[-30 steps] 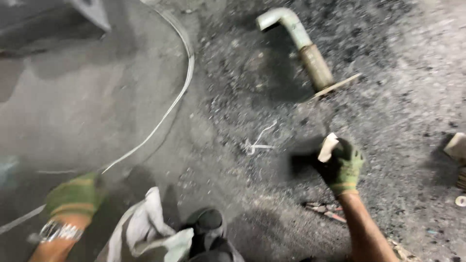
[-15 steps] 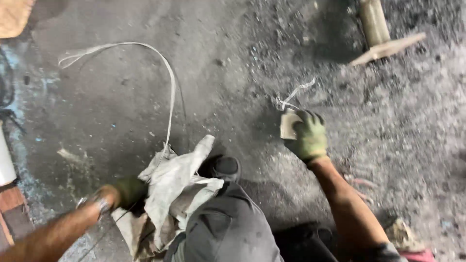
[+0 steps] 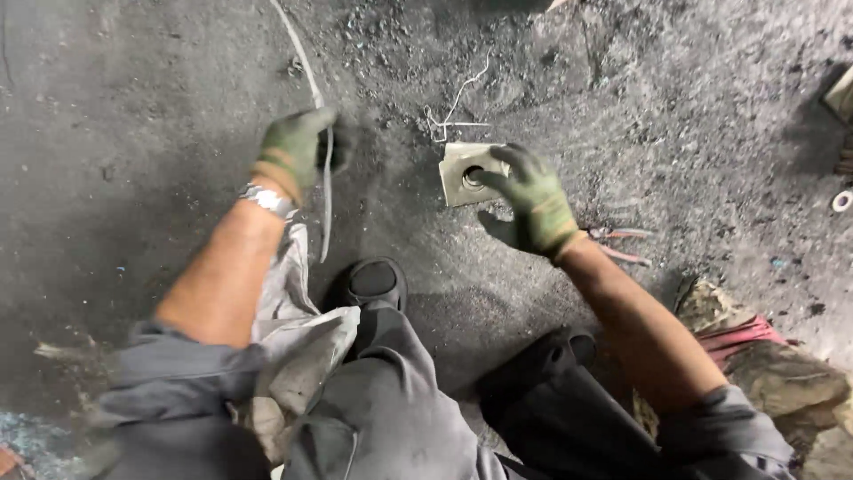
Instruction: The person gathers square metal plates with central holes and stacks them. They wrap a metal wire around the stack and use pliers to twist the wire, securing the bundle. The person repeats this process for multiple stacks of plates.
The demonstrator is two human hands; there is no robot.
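My right hand [image 3: 530,202], in a green glove, holds a square metal plate [image 3: 464,173] with a round hole in its middle, above the dirty floor. My left hand [image 3: 298,151], also gloved, with a wristwatch on the wrist, grips a white cord [image 3: 325,191] that runs up across the floor and hangs down from the fist. A grey-white cloth sack [image 3: 298,333] lies under my left forearm beside my knee.
A bit of bent white wire [image 3: 450,117] lies on the floor just beyond the plate. Pliers [image 3: 618,243] lie right of my right wrist. My black shoe [image 3: 375,282] sits between the hands. Rags and rubble [image 3: 766,356] are at the lower right; small parts [image 3: 841,200] at the right edge.
The view has swung down and right. My left hand rose from the sack and now grips the cord higher up. The right hand turned the plate so its hole faces me.
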